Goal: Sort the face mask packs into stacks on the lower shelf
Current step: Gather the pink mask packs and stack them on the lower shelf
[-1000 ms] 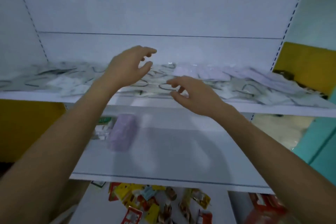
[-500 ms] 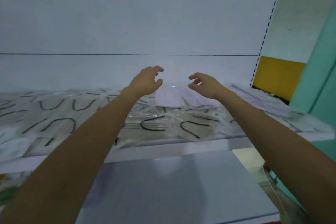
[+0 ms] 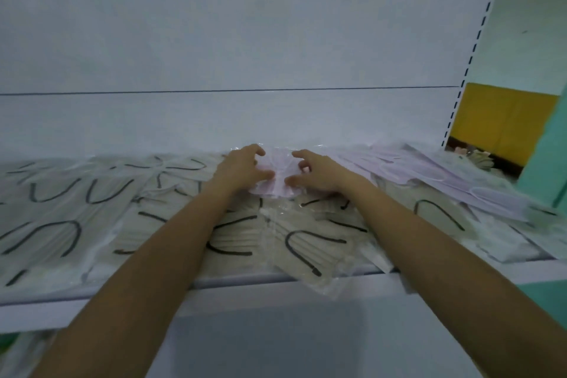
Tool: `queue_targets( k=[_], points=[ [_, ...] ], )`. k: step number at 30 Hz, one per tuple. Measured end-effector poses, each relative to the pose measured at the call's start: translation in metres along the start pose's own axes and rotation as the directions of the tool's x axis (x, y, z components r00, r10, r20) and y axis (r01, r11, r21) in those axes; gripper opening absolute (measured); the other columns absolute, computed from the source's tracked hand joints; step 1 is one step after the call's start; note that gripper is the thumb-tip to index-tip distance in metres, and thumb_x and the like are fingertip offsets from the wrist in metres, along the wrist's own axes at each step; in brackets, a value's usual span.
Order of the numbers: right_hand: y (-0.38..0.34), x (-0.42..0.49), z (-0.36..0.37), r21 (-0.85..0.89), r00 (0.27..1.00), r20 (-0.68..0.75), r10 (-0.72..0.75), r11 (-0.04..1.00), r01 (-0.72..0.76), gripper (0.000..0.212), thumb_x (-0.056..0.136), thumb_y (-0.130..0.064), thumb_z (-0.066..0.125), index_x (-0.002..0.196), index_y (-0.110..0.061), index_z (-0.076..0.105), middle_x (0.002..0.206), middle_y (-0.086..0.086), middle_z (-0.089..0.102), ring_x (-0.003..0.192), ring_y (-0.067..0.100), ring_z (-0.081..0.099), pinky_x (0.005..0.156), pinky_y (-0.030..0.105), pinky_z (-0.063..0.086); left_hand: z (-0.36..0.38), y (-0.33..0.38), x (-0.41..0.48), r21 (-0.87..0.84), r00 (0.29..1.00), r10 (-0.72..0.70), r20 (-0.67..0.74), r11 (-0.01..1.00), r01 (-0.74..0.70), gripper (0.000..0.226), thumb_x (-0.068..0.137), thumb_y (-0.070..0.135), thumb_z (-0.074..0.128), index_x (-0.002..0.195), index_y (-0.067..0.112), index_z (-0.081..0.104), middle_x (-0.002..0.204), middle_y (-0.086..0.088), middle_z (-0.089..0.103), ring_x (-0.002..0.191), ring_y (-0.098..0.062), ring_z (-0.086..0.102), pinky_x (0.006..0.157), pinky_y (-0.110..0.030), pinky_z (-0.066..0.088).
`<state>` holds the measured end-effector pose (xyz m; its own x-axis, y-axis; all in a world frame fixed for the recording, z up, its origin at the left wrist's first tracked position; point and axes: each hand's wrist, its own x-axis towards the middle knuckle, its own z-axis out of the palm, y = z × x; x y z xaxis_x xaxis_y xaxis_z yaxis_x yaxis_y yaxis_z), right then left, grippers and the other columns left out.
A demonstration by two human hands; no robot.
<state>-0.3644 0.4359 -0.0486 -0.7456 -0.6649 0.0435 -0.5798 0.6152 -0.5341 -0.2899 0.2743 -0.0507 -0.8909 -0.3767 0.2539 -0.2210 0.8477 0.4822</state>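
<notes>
The upper shelf (image 3: 92,305) is covered with beige mask packs (image 3: 55,224), with a lilac heap (image 3: 429,176) toward its right end. Near the middle of its back edge, a lilac pack (image 3: 277,184) lies between the left hand (image 3: 242,169) and the right hand (image 3: 320,175). Both hands grip it, fingers curled over its far side and thumbs pinching the near side.

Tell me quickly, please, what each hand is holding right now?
Left hand: grips the lilac mask pack.
Right hand: grips the same pack's other end.
</notes>
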Motion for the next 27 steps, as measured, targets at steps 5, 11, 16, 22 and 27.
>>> queue_targets(
  k=[5, 11, 16, 22, 27],
  points=[
    [0.005, -0.008, -0.015, 0.042, 0.985, -0.167, -0.032, 0.998, 0.039, 0.061, 0.092, -0.034, 0.056, 0.145, -0.021, 0.028, 0.141, 0.008, 0.043, 0.130, 0.027, 0.039, 0.105, 0.035, 0.031, 0.002, -0.004, 0.006, -0.210, 0.964, 0.059, -0.258, 0.971, -0.116, 0.036, 0.081, 0.002, 0.062, 0.115, 0.013, 0.059, 0.108, -0.009, 0.056, 0.088, -0.021, 0.054, 0.080, -0.028, 0.045],
    [0.017, -0.016, -0.022, -0.235, 0.939, -0.191, 0.286, 0.916, -0.326, 0.046, 0.093, -0.029, 0.046, 0.134, -0.011, 0.037, 0.139, 0.016, 0.040, 0.132, 0.036, 0.026, 0.105, 0.043, 0.025, 0.001, -0.002, 0.006, -0.254, 0.914, 0.010, -0.405, 0.959, -0.123, 0.039, 0.087, -0.005, 0.047, 0.122, 0.007, 0.057, 0.129, -0.009, 0.055, 0.118, -0.023, 0.050, 0.094, -0.018, 0.033],
    [0.013, -0.011, -0.019, 0.011, 0.973, -0.098, 0.209, 0.978, -0.209, 0.064, 0.090, -0.036, 0.056, 0.144, -0.015, 0.028, 0.144, 0.010, 0.041, 0.131, 0.032, 0.037, 0.107, 0.042, 0.031, 0.004, -0.007, 0.008, -0.218, 0.883, 0.003, -0.469, 0.969, -0.119, 0.039, 0.089, -0.005, 0.046, 0.127, 0.002, 0.053, 0.132, -0.014, 0.052, 0.123, -0.026, 0.046, 0.096, -0.015, 0.026],
    [0.018, -0.010, -0.021, -0.043, 0.962, -0.140, 0.236, 0.969, -0.244, 0.063, 0.087, -0.038, 0.061, 0.140, -0.017, 0.033, 0.141, 0.008, 0.044, 0.129, 0.032, 0.038, 0.109, 0.045, 0.027, 0.004, -0.006, 0.007, -0.214, 0.867, 0.040, -0.497, 0.962, -0.167, 0.038, 0.089, -0.006, 0.046, 0.126, 0.001, 0.053, 0.130, -0.015, 0.053, 0.122, -0.027, 0.047, 0.097, -0.015, 0.027],
    [0.019, -0.009, -0.019, 0.195, 0.973, -0.202, 0.112, 0.978, -0.072, 0.063, 0.086, -0.009, 0.060, 0.142, -0.019, 0.033, 0.130, 0.007, 0.051, 0.110, 0.022, 0.051, 0.095, 0.032, 0.041, 0.003, -0.006, 0.004, -0.245, 0.836, 0.047, -0.547, 0.946, -0.214, 0.037, 0.089, -0.007, 0.046, 0.125, -0.001, 0.053, 0.128, -0.018, 0.054, 0.121, -0.028, 0.047, 0.095, -0.011, 0.025]
  ],
)
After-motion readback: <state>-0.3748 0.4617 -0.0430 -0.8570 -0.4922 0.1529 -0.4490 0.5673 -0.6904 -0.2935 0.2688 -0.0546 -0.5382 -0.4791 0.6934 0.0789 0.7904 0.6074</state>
